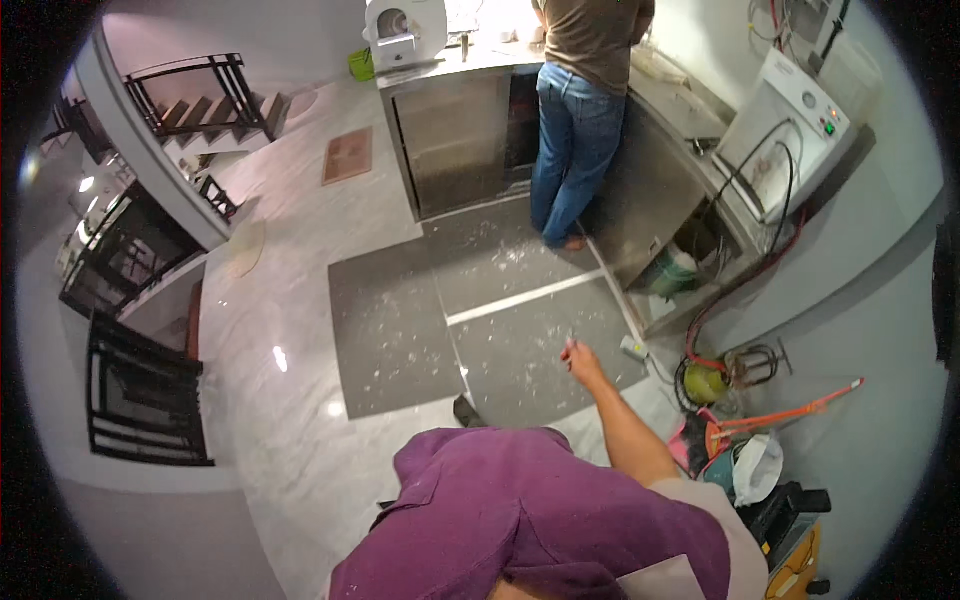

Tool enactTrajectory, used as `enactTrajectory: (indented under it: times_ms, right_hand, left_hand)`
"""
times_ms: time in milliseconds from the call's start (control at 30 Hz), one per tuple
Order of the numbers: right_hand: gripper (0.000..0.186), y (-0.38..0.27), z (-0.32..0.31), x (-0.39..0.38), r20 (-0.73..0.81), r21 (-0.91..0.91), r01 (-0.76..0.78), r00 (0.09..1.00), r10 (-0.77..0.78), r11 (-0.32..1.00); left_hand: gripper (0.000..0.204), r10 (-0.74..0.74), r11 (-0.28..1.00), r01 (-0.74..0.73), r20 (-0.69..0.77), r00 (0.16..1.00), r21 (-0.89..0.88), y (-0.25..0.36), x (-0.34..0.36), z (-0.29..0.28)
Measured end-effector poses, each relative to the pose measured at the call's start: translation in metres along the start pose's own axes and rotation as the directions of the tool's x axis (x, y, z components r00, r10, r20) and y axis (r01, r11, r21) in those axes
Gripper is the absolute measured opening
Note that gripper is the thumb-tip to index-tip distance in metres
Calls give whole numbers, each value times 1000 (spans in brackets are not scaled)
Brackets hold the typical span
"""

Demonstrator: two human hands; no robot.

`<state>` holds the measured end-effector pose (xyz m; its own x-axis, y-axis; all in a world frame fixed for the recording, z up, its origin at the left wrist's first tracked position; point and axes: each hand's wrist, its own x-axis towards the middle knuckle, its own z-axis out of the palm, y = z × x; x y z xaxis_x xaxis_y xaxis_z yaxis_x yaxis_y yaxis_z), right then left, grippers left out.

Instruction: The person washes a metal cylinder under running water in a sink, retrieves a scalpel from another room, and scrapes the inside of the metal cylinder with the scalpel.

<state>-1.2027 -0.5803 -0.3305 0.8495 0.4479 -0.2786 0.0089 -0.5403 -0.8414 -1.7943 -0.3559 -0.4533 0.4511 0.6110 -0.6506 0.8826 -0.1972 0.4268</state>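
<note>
Near the mat's (520,370) right edge, the right hand (579,360) should be steadied; its grip cannot be told; left hand unseen.

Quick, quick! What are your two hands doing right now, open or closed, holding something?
Left hand: can't be told; it isn't in the picture.
Right hand: fingers look curled, but too small to tell what, if anything, it holds.

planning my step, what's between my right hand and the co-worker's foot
Head view: speckled gray matting and a white strip lie between right hand and foot.
</note>
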Motion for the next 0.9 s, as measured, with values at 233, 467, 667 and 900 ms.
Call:
enactTrajectory:
  times_ms: [233,467,667,900]
  right_hand:
    - [39,-8,16,107,-10,-23,-103,995,102,994]
    - [46,-177,48,390,-201,134,27,980,1,991]
    - [31,-429,67,676,-347,296,556,820,-455,777]
    - [55,-633,36,867,-552,-102,302,775,-307,948]
  left_hand:
    - [31,34,650,-131,-143,989,-749,287,288,-290]
    - [33,-66,455,-294,-361,930,-840,376,399,-406]
    - [46,-313,504,376,241,919,-778,359,412,-290]
    - [65,-239,218,201,147,960,-955,492,436,-436]
